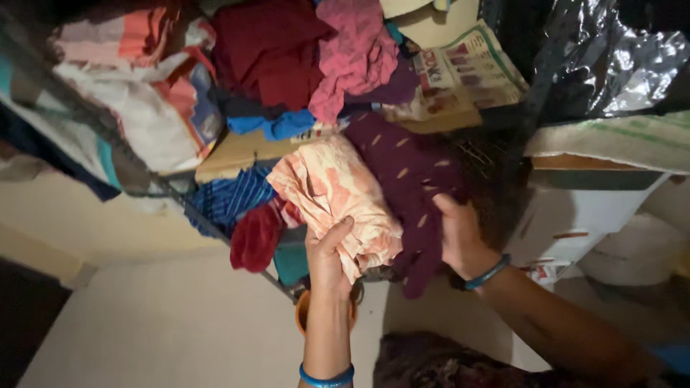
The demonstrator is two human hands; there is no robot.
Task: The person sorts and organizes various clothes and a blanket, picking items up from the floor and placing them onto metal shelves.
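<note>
So the left hand (327, 248) is wrapped around the near end of a folded peach-and-white printed cloth (338, 194), thumb on top, gripping it. The right hand (460, 237) is pressed flat against a dark maroon fabric with small pale dashes (406, 169) right next to it, fingers tucked into the cloth so can't tell if it's actually gripping. Both sit on a dark wire shelf (144, 169) crammed with clothes: blue striped cloth (230, 197), red bundle (255, 237), pink crumpled piece (356, 50), dark red garment (269, 50). Printed newspaper (467, 72) lies further back.
</note>
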